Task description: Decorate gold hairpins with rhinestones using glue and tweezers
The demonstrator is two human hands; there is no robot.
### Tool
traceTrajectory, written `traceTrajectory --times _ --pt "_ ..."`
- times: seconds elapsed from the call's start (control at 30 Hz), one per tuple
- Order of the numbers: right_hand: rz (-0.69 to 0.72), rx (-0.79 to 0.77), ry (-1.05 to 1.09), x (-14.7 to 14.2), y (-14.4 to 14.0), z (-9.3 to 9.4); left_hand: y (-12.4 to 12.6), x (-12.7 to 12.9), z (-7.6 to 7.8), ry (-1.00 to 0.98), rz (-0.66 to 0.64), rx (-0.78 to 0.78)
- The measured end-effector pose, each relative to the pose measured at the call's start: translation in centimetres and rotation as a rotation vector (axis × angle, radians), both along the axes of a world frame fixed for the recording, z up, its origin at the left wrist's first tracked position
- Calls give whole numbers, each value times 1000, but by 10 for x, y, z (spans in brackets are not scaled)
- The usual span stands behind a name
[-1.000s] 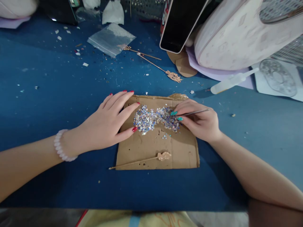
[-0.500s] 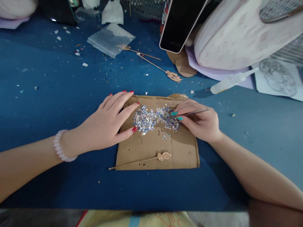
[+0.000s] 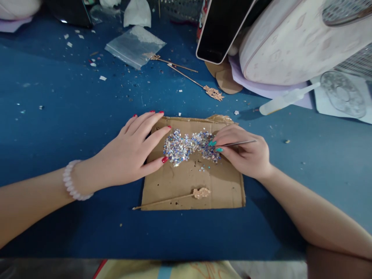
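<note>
Sequins (image 3: pixel 190 145): loose glittering heap, silver and blue, on the upper half of the cardboard (image 3: pixel 221 190). The heap lies between the two hands, touched on its right edge by the tool tip, just beside the left fingertips.

Cardboard: flat brown sheet, pierced with small holes, on the blue table (image 3: pixel 72 112).

Left hand (image 3: pixel 132 149): flat, palm down, fingers spread and released, resting on the left edge of the cardboard. Red nails; thumb tip just beside the heap's left end. Holds nothing. Pale bead bracelet (image 3: pixel 71 182) at the wrist.

Right hand (image 3: pixel 245 153): pinched around thin metal tweezers (image 3: pixel 240 143), teal nails at the grip. The tip points left into the right end of the heap; the back end sticks out to the right over the knuckles.

Hairpin (image 3: pixel 174 197): gold stick with ornate head, lying along the lower cardboard, near both hands but apart from them, its tail past the left edge.

Further items, far side of the table: two more gold pins (image 3: pixel 192 79), a clear bag (image 3: pixel 135 44), a phone (image 3: pixel 223 29) leaning upright, a white bottle (image 3: pixel 286 100) on its side, scattered flecks.
</note>
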State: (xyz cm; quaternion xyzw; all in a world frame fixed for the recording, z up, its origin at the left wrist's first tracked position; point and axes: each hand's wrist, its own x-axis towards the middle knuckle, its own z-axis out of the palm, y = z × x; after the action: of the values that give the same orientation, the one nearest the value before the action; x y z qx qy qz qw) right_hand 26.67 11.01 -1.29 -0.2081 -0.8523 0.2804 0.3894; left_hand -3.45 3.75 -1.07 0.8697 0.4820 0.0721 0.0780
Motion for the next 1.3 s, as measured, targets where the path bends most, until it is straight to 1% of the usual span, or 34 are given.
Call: traceTrajectory --times 0.27,0.53,0.77,0.93,1.3 --pt "-5 -1 4 1 0 -1 0 -1 0 6 -4 0" --pt "24 13 7 0 0 0 0 0 1 -12 2 -12" --pt "7 6 10 1 1 -2 0 0 1 -32 5 -26" --pt "11 21 5 1 1 -2 0 -1 1 -12 -4 -16" --pt "12 54 6 0 0 -1 1 -2 -2 -47 -4 -18"
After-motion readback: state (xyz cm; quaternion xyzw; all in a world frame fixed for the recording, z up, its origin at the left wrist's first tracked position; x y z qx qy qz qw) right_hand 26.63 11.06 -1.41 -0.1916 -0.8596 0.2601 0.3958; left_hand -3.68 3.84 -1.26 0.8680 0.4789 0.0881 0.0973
